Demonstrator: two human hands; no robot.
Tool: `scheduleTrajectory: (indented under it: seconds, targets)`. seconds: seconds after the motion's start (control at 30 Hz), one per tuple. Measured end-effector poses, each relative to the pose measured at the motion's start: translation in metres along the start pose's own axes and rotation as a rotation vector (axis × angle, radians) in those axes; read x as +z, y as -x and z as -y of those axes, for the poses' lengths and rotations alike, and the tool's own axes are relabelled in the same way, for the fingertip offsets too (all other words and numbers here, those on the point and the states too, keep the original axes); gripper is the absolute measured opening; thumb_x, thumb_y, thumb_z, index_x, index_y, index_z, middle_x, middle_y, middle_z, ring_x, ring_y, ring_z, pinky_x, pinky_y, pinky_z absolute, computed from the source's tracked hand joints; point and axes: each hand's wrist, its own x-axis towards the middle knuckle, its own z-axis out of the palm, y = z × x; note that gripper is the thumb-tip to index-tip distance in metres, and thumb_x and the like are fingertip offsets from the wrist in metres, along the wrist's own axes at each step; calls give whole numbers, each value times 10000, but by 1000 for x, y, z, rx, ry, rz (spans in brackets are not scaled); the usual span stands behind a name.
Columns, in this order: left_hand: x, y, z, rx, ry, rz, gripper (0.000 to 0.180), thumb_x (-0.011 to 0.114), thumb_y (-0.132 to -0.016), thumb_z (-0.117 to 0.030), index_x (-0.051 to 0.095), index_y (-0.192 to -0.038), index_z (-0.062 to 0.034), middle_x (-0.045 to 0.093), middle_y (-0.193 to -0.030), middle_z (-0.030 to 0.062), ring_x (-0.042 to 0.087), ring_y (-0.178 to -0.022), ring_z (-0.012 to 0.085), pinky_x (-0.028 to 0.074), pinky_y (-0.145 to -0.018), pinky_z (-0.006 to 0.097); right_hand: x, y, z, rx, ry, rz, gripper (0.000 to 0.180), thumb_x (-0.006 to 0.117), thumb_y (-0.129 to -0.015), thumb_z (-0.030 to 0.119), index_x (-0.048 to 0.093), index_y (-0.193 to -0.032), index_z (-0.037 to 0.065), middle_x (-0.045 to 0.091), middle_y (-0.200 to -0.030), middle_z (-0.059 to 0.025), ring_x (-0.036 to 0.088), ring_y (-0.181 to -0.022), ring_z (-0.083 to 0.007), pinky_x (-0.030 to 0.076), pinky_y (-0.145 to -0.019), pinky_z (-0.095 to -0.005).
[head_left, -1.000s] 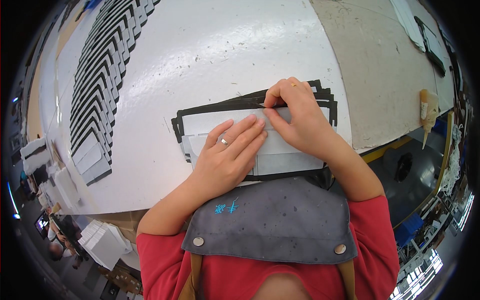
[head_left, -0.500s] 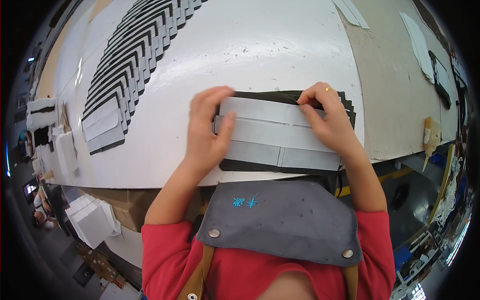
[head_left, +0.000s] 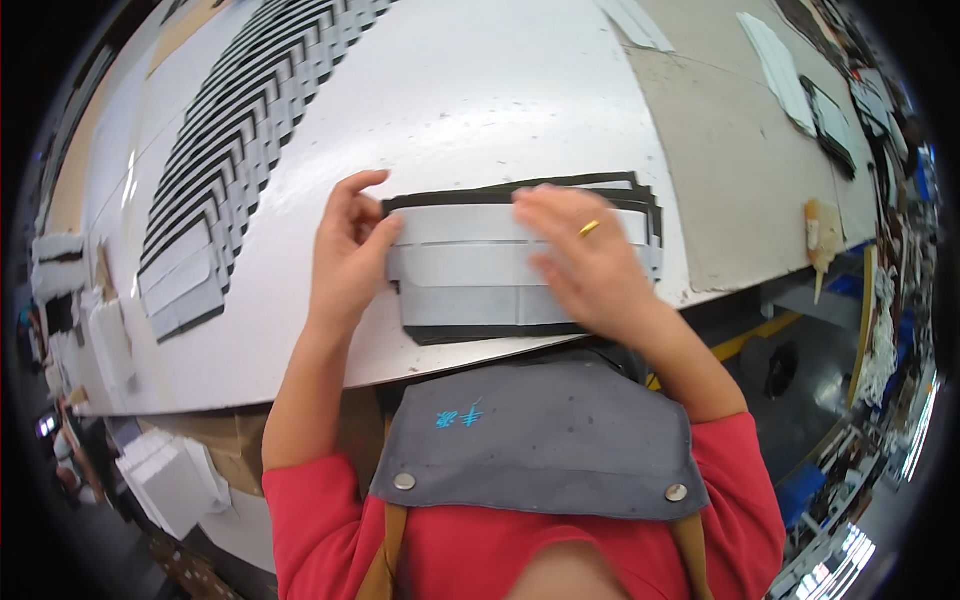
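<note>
In front of me lies a stack of dark-edged flat panels (head_left: 455,333), slightly fanned at its right end. Light grey-white strips (head_left: 450,265) run lengthwise over the top panel. At the stack's left edge is my left hand (head_left: 345,250), its thumb touching the end of the upper strip. Its index finger reaches out apart from the thumb, and the other fingers curl partly out of sight. My right hand (head_left: 595,260), wearing a gold ring, rests palm down over the strips' right half with fingers stretched out. It hides part of the panel and is a little blurred.
A long overlapping row of similar panels (head_left: 215,210) runs up the left side of the white table (head_left: 480,110). To the right, a beige board (head_left: 720,150) bears white strips (head_left: 780,75) and a glue-like bottle (head_left: 822,235) at its edge. White blocks (head_left: 170,485) sit below left.
My right hand has moved left from the stack's upper right edge and flattened over the strips. My left thumb and index finger have spread apart at the left edge. The whole view has shifted slightly.
</note>
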Motion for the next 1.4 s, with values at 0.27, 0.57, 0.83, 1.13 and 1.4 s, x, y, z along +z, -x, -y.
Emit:
scheduleTrajectory:
  seconds: [0.27, 0.57, 0.83, 1.13, 1.4]
  targets:
    - [7, 4, 6, 127, -162, -61, 350, 556, -816, 10, 517, -1156, -68, 398, -811, -36, 378, -727, 54, 327, -670, 188, -33, 67, -27, 317, 230, 42, 382, 524, -862, 113, 484, -1224, -1, 477, -1294, -164, 460, -1177, -329, 360, -979, -407]
    - [-59, 25, 3, 377, 160, -343, 289, 513, -856, 43, 483, -1133, -31, 484, -1029, 21, 439, -889, 90, 358, -821, 221, -26, -28, -23, 408, -236, 292, 205, 642, -780, 91, 587, -957, 3, 584, -946, -109, 532, -909, -236, 424, -831, -323]
    - [-254, 56, 64, 187, -236, -892, 311, 536, -868, -41, 452, -1167, -25, 524, -882, 30, 461, -718, 62, 397, -634, 205, 121, -161, 68, 181, -699, 338, 182, 585, -826, 159, 577, -856, -20, 566, -678, -66, 515, -629, -150, 422, -587, -288]
    - [-384, 34, 95, 123, -684, -1090, 339, 539, -814, -78, 462, -1141, -30, 607, -801, 111, 603, -737, 225, 467, -692, 339, 219, -232, 146, 258, -877, 262, 401, 583, -827, 88, 397, -1166, -17, 565, -694, -54, 565, -561, -113, 480, -501, -249]
    - [-389, 20, 110, 11, -819, -1031, 347, 507, -808, -49, 463, -1151, -28, 590, -807, 116, 579, -742, 265, 450, -733, 366, 231, -238, 148, 143, -575, 256, 454, 561, -799, 69, 347, -1191, -15, 600, -752, -172, 608, -783, -315, 471, -729, -388]
